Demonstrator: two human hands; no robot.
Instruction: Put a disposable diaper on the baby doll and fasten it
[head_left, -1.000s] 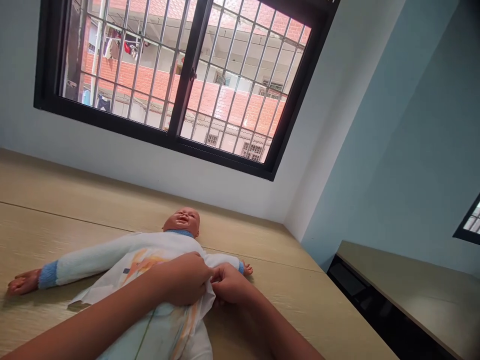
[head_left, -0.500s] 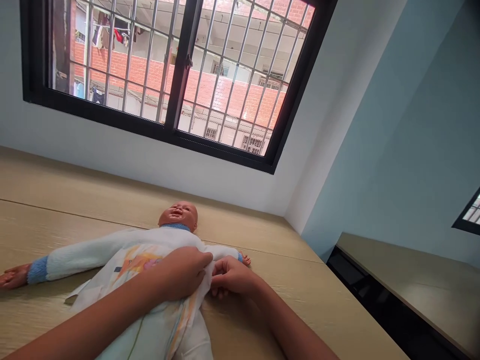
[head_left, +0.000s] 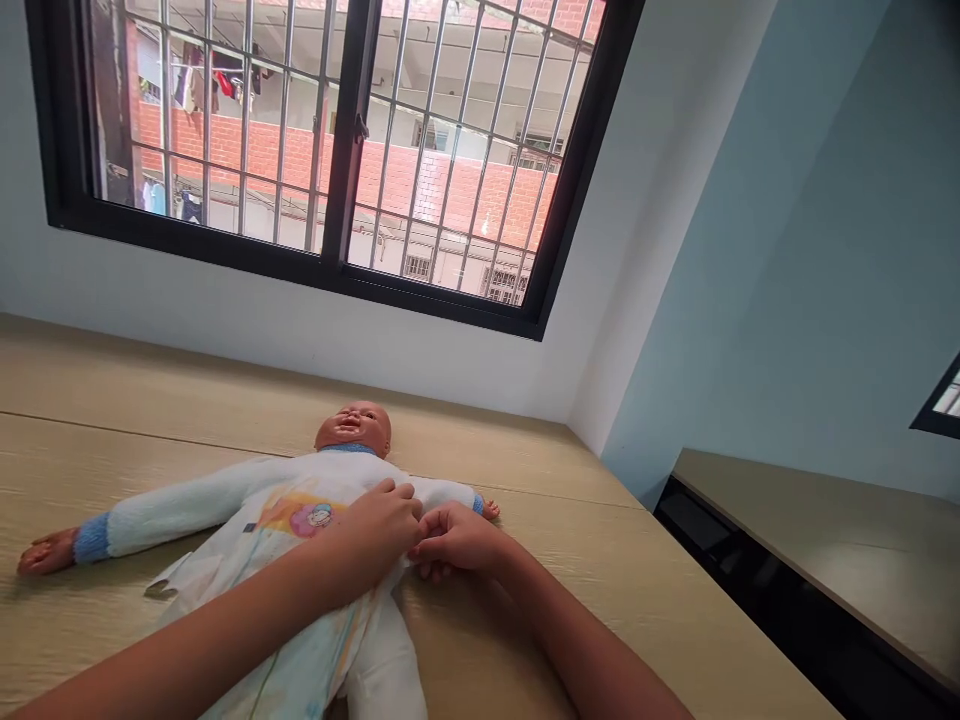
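A baby doll (head_left: 356,430) lies on its back on the wooden table (head_left: 585,560), dressed in a white suit with blue cuffs. Over its belly and legs is a diaper (head_left: 289,513) with an orange and pink cartoon print; its left side flares out loosely. My left hand (head_left: 384,535) is closed at the diaper's right edge, fingers curled over it. Meeting it there, my right hand (head_left: 459,540) pinches the same edge beside the doll's waist. The fingertips of both hands touch or nearly touch, and what lies between them is mostly hidden.
Behind the table is a pale wall with a barred, black-framed window (head_left: 330,262). A second table (head_left: 817,540) with a dark open shelf beneath stands to the right. The doll's arm (head_left: 165,515) stretches out to the left.
My left hand has turned and its fingers have shifted toward my right hand. The lifted diaper edge between them shows less, while more of the cartoon print shows. The view has shifted slightly.
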